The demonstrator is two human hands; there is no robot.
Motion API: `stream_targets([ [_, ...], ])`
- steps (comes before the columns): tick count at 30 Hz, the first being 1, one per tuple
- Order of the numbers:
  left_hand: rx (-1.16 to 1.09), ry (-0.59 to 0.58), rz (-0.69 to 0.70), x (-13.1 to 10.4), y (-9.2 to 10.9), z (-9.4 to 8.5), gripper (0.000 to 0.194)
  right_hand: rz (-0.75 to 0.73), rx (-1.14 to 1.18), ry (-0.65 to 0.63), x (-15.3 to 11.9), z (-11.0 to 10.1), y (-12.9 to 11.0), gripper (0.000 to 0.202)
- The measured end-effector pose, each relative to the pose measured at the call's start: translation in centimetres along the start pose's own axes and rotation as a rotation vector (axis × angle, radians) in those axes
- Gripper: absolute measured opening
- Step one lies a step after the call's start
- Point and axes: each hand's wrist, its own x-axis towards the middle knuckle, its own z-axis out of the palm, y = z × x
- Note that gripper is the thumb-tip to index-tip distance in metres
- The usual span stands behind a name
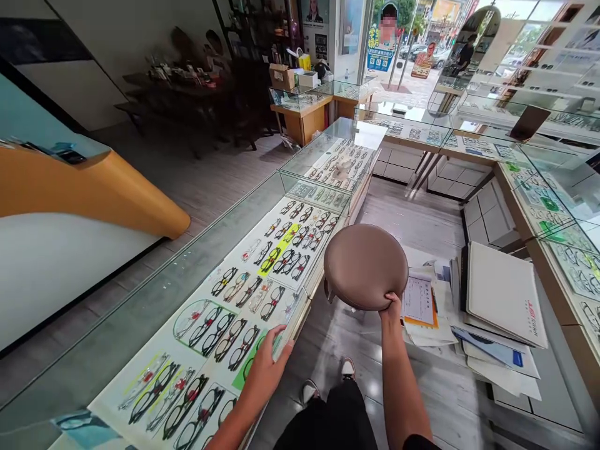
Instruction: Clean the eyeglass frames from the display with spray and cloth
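Note:
A round stool seat (pixel 366 265) with a brown padded top stands in front of me, beside the glass display case (pixel 316 194). My right hand (pixel 392 307) grips the near right edge of the seat, fingers curled over its rim. On the left, my left hand (pixel 268 364) lies at the case's near edge, thumb and fingers apart, with nothing held. Several pairs of eyeglasses (pixel 218 334) lie in rows on white boards under the glass, some on green or yellow cards. The stool's legs are mostly hidden beneath the seat.
To the right, a stack of folders (pixel 506 290) and papers lies beside a clipboard (pixel 419 300). More glass counters (pixel 557 200) run along the right and the back. A curved orange-and-white counter (pixel 126 187) stands at the left, and a cardboard box (pixel 281 76) sits on a far counter.

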Motion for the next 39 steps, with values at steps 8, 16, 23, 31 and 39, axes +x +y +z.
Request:
stream_targets([
  [8, -0.384, -0.009, -0.018, 0.7, -1.0, 6.8, 0.08, 0.128, -0.071, -0.071, -6.9, -4.8, -1.2, 0.045],
  [16, -0.585, 0.148, -0.188, -0.9, -0.3, 12.5, 0.099, 0.4, -0.216, -0.273, -10.6, -10.4, -5.6, 0.042],
  [23, -0.781, 0.152, -0.329, -10.8, -2.3, 13.6, 0.1, 0.757, -0.526, -0.518, -12.7, -15.7, -10.1, 0.035],
  [31, -1.056, 0.105, -0.623, -25.3, -15.4, 16.9, 0.105, 0.92, -0.889, -0.655, -17.3, -17.8, -4.5, 0.017],
  [39, -1.147, 0.17, -0.756, -32.5, -26.5, 20.8, 0.108, 0.796, -1.177, -0.7, -21.2, -18.3, 7.1, 0.014],
])
